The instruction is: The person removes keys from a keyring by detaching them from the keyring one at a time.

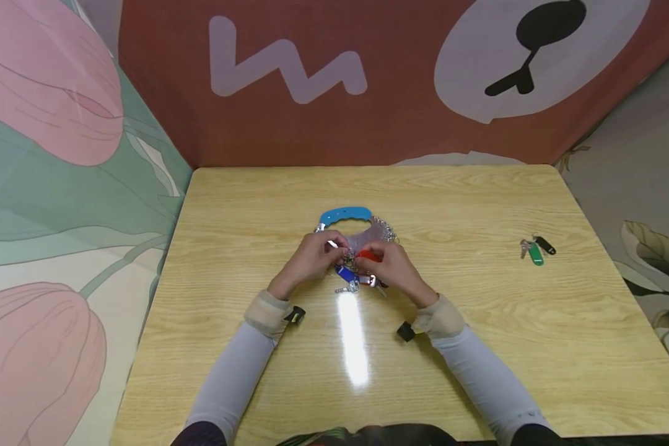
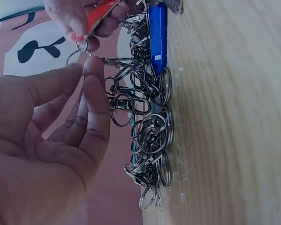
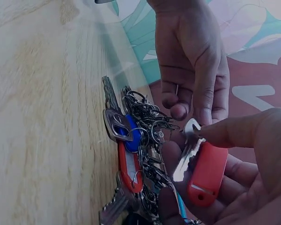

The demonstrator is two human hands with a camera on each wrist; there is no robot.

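Over a heap of metal clasps and rings, my two hands work close together. Between the thumb and fingertips of my left hand is a thin metal key ring. My right hand holds a red key tag and a silver key, its thumb on the key. Linked to the tag's end is a small ring that meets the pinched one. Beneath the hands lie a blue key tag, a second red tag and loose-looking keys.
Behind my hands is a blue curved handle with a chain of metal clasps at its right end. Farther right on the wooden table lie a green key tag, a black tag and small keys.
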